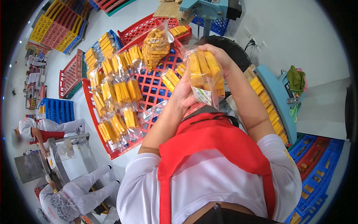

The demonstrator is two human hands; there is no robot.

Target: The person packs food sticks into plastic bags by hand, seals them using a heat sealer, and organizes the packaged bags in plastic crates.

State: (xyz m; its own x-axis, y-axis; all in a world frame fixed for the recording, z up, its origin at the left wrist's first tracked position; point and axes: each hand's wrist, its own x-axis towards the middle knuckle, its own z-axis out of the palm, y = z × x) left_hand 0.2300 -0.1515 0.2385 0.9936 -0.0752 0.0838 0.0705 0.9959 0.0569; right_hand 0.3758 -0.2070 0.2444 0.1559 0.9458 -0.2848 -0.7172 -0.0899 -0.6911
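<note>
Between my two hands is a clear plastic bag of yellow sticks [204, 69] with a green and white label at its lower end. My left hand [184, 91] is closed around its left side, thumb along the plastic. My right hand [220, 56] grips the upper right corner, its fingers partly hidden behind the bag. Just left of the bag lies a red crate [151, 87] with a lattice base. Rows of bagged yellow sticks [121, 91] lie on its left part. A larger stuffed bag [155, 48] rests toward its far end.
At my right stands a light blue machine [278, 102] beside a row of yellow pieces [266, 106]. Another blue machine [209, 9] is ahead. Stacked crates [317, 164] stand lower right. Two people [48, 130] in white work at the left near a metal table [61, 164].
</note>
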